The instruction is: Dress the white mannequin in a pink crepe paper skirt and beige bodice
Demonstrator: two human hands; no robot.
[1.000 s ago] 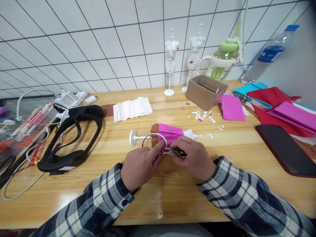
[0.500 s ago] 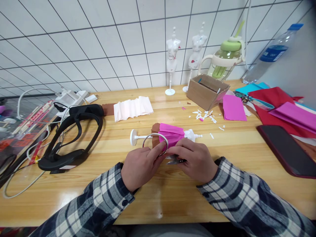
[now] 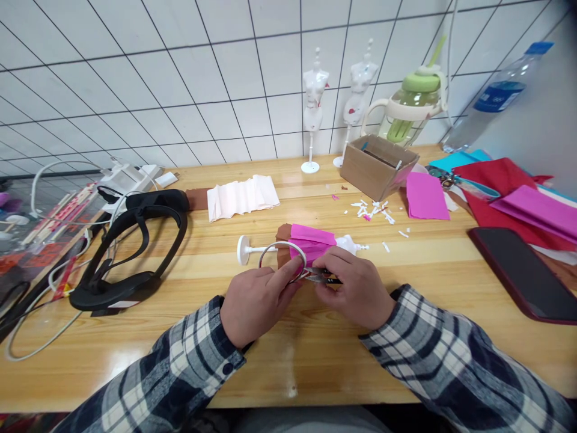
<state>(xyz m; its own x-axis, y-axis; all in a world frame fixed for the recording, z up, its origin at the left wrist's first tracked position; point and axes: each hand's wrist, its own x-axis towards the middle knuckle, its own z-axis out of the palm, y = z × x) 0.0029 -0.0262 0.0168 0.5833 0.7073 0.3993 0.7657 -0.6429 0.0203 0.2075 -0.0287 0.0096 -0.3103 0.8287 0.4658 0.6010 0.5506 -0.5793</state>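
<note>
A small white mannequin lies on its side on the wooden table, wrapped in pink crepe paper over brown paper. My left hand pinches a clear tape roll that stands on edge in front of the mannequin. My right hand is closed on small snips, whose blades point at the tape roll. Both hands meet just in front of the pink paper.
Two upright mannequins stand by the tiled wall, beside a cardboard box and a green-lidded jug. Folded white paper and a black headset lie left. Coloured sheets, a dark phone and paper scraps lie right.
My right hand dipped toward the table edge with the snips, then came back up to the tape roll. My left hand has kept its hold on the roll.
</note>
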